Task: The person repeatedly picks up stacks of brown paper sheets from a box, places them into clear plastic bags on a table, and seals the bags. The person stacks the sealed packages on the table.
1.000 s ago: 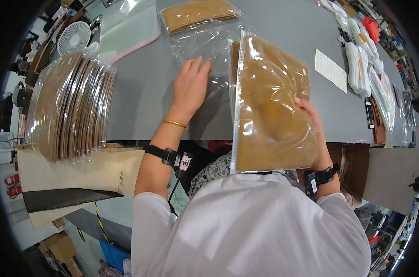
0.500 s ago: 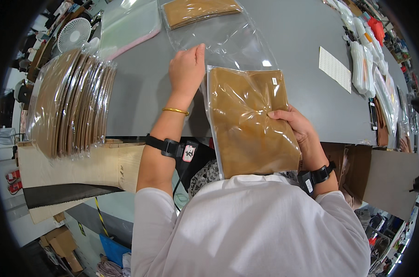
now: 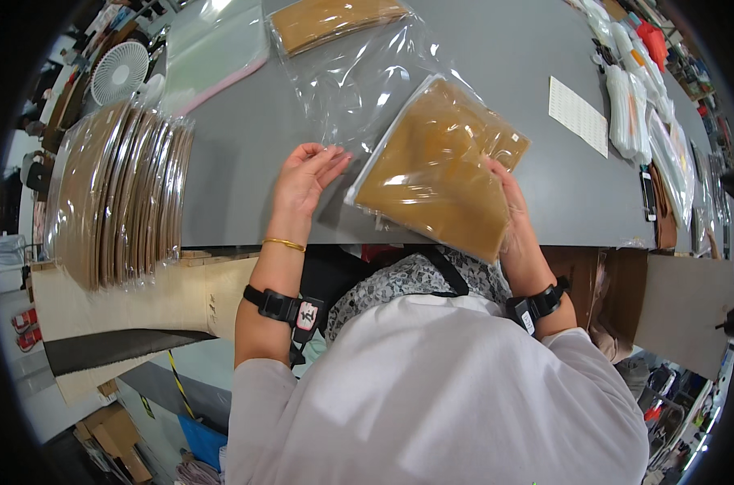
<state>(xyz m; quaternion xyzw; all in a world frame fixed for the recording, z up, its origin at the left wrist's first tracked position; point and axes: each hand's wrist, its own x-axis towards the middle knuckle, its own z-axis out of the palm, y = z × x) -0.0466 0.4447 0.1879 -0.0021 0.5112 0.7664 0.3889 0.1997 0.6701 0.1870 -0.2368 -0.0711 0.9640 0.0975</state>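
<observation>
My right hand (image 3: pixel 512 202) grips the right edge of a flat brown item in a clear plastic bag (image 3: pixel 435 174). The thumb lies on top and the other fingers are hidden beneath. This package is tilted over the table's near edge, with a small white label at its far right corner. My left hand (image 3: pixel 306 178), wearing a gold bangle, has its fingertips pinched at the near end of a clear plastic film (image 3: pixel 342 97). That film reaches back to a brown wrapped stack (image 3: pixel 334 23); whether it joins the held package I cannot tell.
Several brown packages in clear film (image 3: pixel 116 194) stand in a row at the left. Behind them are clear flat bags (image 3: pixel 217 56) and a white fan (image 3: pixel 120 73). A white label sheet (image 3: pixel 578 115), rolled plastic bags (image 3: pixel 626 113) and a dark phone (image 3: pixel 648 196) lie rightward on the grey table (image 3: pixel 528 48).
The brown package has turned clockwise and lifted away from my body. My left hand has come down nearer to me, its fist loosening into a fingertip pinch on the film.
</observation>
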